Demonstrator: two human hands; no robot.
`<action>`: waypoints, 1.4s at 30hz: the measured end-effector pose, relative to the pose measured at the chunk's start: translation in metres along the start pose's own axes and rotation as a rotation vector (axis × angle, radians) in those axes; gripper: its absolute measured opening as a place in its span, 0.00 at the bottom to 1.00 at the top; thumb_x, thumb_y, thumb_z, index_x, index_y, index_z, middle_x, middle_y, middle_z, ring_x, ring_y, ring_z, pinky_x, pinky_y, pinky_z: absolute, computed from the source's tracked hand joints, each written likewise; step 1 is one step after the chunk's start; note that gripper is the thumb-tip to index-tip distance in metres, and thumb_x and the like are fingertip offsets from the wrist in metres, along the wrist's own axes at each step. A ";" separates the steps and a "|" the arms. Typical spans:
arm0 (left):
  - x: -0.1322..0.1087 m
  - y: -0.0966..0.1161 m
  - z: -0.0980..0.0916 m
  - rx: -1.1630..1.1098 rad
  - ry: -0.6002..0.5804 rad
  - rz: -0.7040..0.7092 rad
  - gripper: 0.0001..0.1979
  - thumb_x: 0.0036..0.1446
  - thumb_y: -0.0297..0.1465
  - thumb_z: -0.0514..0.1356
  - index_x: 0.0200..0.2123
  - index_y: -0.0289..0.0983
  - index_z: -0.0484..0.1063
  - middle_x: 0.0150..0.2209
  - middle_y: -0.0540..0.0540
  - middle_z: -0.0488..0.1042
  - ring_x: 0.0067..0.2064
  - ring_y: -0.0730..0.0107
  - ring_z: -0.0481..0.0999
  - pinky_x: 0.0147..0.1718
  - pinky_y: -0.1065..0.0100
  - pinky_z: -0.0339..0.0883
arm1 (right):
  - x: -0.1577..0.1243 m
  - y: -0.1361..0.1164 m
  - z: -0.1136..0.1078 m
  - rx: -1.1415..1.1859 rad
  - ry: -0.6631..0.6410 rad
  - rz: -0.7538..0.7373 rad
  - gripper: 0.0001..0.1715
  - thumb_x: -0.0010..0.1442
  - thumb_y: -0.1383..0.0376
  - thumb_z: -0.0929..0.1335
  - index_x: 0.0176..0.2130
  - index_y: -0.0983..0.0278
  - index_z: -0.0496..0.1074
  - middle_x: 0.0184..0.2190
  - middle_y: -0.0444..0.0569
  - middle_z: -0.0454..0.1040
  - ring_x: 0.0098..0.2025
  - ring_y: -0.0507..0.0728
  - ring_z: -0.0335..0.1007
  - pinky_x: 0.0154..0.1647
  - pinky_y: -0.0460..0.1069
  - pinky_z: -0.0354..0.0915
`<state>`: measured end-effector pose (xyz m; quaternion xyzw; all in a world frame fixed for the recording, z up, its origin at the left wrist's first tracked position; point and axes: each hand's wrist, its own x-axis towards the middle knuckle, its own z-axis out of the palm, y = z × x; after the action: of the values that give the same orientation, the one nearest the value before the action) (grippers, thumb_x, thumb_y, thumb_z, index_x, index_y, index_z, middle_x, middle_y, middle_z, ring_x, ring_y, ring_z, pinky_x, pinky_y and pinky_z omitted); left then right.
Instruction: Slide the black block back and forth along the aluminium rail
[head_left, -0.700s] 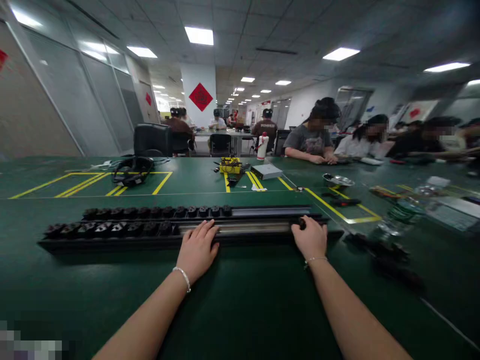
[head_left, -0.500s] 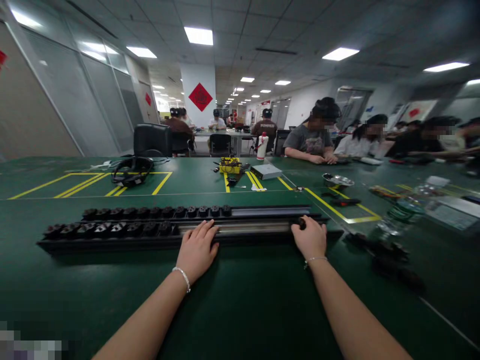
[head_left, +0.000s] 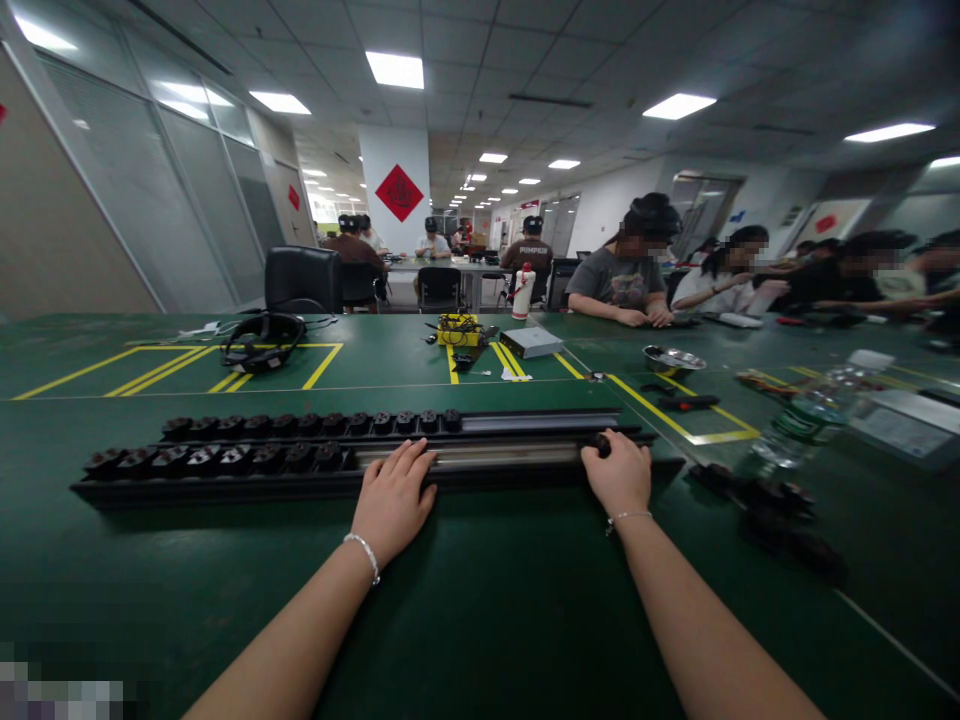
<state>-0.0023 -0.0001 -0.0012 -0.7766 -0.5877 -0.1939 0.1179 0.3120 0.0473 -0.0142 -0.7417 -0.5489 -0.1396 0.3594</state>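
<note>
My left hand (head_left: 395, 503) lies over the near long black power track (head_left: 225, 490), fingers stretched across its channel and thumb apart. At the track's right end, my right hand (head_left: 619, 474) has its fingers closed around a small round black socket module (head_left: 598, 446), partly hidden by them. Several black modules with prongs (head_left: 234, 457) sit in the near track, left of my left hand. Behind it, a second black track (head_left: 540, 423) carries a row of similar round modules (head_left: 310, 424) along its left part.
More black modules (head_left: 787, 530) lie right of the tracks, near a clear water bottle (head_left: 806, 425) and a metal bowl (head_left: 675, 360). Farther back are a headset (head_left: 262, 342), a yellow block with cables (head_left: 459, 329) and a grey box (head_left: 531, 343). People sit beyond, some at the right.
My hands and the tracks keep nearly the same places while the view shifts very slightly. At the right, the person in white has moved their arms.
</note>
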 end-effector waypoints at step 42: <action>-0.001 0.001 -0.002 0.006 0.002 0.008 0.20 0.55 0.35 0.50 0.51 0.45 0.62 0.58 0.49 0.60 0.59 0.63 0.56 0.50 0.57 0.53 | 0.005 0.003 -0.004 -0.035 -0.018 0.017 0.26 0.45 0.63 0.60 0.43 0.71 0.71 0.41 0.58 0.73 0.45 0.61 0.66 0.48 0.53 0.58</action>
<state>-0.0020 -0.0017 0.0003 -0.7784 -0.5851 -0.1925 0.1214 0.3175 0.0477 -0.0093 -0.7538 -0.5431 -0.1396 0.3426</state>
